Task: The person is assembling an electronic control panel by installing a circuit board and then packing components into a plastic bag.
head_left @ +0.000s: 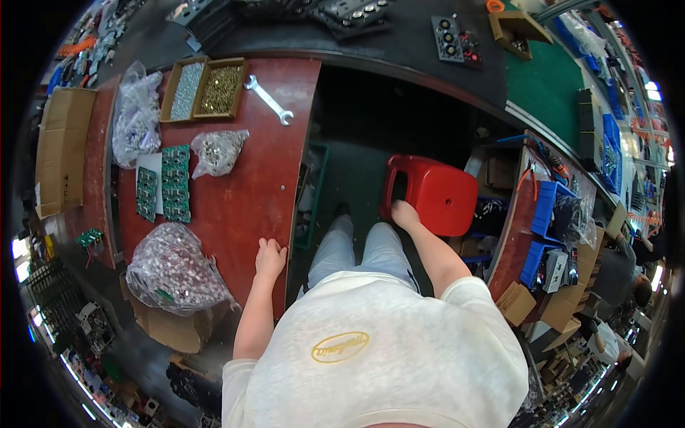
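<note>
My pale sweatshirt [371, 349] fills the bottom of the view, closest to my eyes, with my light trousers [360, 253] just past it. My left hand [270, 258] rests on the near edge of the red workbench [242, 185], fingers curled loosely over the rim and gripping nothing but the edge itself. My right hand [404, 215] reaches out to the red plastic stool [432, 194] standing on the dark floor ahead of my legs and to my right; my fingers are closed on its near rim.

On the bench, just left of my left hand, lies a big clear bag of small parts [175, 269]. Farther up are green circuit boards [175, 182] laid in rows, and beside them a smaller bag of metal bits [217, 151]. Another clear bag [135, 118] sits at the far left corner. Two shallow cardboard trays stand side by side at the far end, one with silver screws [185, 90], one with brass-coloured screws [221, 88]. A steel wrench [269, 100] lies near them, apart from the trays. Blue bins [546, 214] stand on a second bench beyond the stool, to my right.
</note>
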Available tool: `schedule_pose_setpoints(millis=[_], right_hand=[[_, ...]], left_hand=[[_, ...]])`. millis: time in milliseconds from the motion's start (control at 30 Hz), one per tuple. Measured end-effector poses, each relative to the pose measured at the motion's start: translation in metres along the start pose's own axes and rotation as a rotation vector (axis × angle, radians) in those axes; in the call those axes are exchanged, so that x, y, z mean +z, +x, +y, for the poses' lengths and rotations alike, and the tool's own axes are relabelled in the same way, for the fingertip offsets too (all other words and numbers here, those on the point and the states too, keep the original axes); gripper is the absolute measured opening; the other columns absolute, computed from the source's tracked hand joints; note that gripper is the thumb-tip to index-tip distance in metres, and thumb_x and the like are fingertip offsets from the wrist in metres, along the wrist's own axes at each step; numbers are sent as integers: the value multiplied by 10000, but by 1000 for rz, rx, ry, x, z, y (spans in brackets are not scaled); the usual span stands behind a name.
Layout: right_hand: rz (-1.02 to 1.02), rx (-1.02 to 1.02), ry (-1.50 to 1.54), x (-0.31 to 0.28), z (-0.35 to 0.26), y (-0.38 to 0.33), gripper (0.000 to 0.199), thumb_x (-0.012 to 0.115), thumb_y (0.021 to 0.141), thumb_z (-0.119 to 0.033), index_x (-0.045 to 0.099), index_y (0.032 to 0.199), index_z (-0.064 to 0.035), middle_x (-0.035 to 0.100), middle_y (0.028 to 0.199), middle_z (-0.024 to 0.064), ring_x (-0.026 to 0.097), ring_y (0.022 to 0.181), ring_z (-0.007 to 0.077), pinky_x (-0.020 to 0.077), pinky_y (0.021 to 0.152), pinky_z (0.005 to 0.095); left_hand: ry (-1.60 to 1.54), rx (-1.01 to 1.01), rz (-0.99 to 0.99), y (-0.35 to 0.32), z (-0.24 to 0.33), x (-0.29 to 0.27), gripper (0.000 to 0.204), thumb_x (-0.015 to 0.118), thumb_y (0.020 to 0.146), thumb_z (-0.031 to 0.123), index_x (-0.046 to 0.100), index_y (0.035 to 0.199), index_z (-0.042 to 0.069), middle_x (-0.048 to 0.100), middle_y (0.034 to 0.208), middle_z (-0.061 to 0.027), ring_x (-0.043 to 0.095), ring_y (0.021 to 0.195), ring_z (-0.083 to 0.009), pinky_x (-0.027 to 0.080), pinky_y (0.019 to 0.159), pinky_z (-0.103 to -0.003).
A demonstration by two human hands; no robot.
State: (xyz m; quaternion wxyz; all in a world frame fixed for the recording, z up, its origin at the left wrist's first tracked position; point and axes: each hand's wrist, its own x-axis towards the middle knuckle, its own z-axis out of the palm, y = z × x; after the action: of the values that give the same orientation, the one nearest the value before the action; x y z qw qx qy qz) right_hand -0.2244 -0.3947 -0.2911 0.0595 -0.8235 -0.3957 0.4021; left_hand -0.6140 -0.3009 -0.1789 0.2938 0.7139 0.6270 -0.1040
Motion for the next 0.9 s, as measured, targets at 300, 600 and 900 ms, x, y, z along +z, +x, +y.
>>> schedule_pose_setpoints(millis=[300,600,900], right_hand=[[335,579,179,0,152,-106,207,530,766,-174,677,727,-33,637,772,223,637,784,353,493,738,419],[336,477,734,-8,167,-31,202,532,744,-106,569,557,-37,545,529,106,533,483,219,385,444,337],[377,2,1763,-317,-61,167,256,591,867,-228,567,988,-3,634,930,102,602,851,200,491,742,317]], left_hand=[[153,37,-260,21,14,-30,299,597,816,323,620,898,36,615,956,-166,593,933,-317,476,791,-412],[31,391,-119,73,143,-71,252,590,827,258,600,922,24,612,950,-147,594,900,-315,475,764,-389],[-80,406,-72,154,277,-107,273,593,833,252,601,975,19,607,996,-154,589,921,-322,480,774,-389]])
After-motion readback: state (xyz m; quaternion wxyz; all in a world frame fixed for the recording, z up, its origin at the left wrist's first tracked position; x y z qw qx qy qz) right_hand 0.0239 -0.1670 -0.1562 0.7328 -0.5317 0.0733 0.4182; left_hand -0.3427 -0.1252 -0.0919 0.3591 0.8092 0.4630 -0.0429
